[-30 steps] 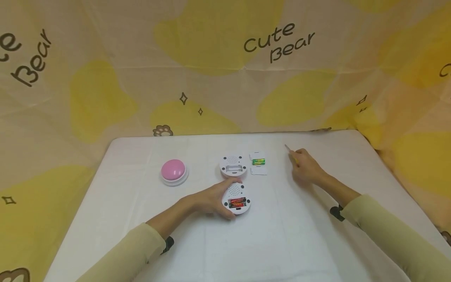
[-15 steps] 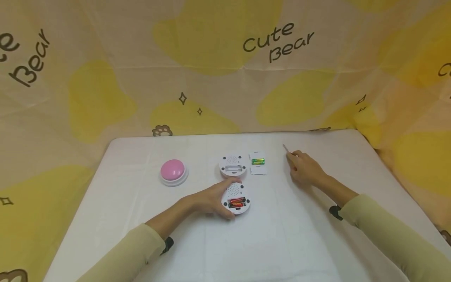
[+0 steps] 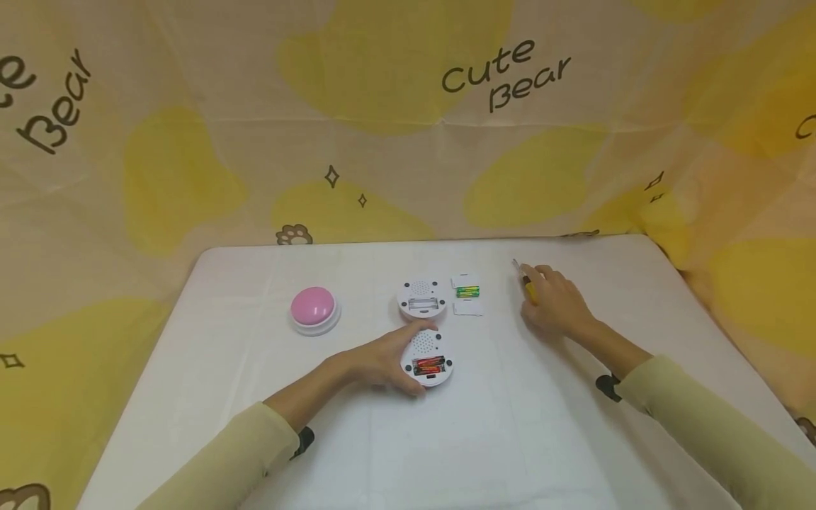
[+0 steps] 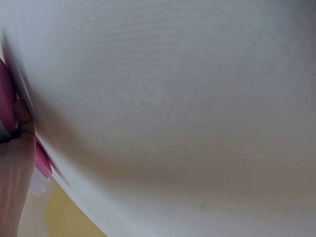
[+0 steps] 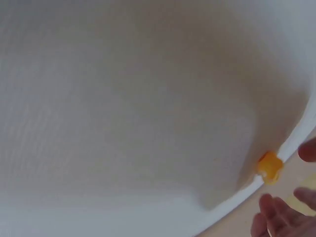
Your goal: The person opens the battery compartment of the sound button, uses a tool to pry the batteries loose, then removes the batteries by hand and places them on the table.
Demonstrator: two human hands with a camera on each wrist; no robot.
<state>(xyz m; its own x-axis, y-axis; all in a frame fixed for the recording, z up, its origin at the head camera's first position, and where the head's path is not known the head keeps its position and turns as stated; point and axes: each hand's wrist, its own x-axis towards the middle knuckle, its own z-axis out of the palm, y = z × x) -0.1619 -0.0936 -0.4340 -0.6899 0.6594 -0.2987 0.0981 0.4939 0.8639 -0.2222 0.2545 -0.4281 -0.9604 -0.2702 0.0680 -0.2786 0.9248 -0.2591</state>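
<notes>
The left hand (image 3: 384, 360) grips a round, white button (image 3: 425, 347) of perforated plastic. The right hand (image 3: 558, 302) has fingers apart near a yellow-handled screwdriver (image 3: 530, 290).

Yellow-patched cloth backdrop (image 3: 395, 120) with "Cute Bear" lettering behind a white-covered table (image 3: 510, 432).

Round white device (image 3: 426, 352), which I see lying underside-up on the tabletop (image 3: 497, 425), pink dome (image 4: 7, 96) beneath; perforated grille and dark feet exposed, two red batteries (image 3: 429, 366) in the uncovered compartment. Toward its two o'clock, a screwdriver (image 3: 528, 286): yellow-and-black handle, slim metal shaft pointing to eleven.
</notes>
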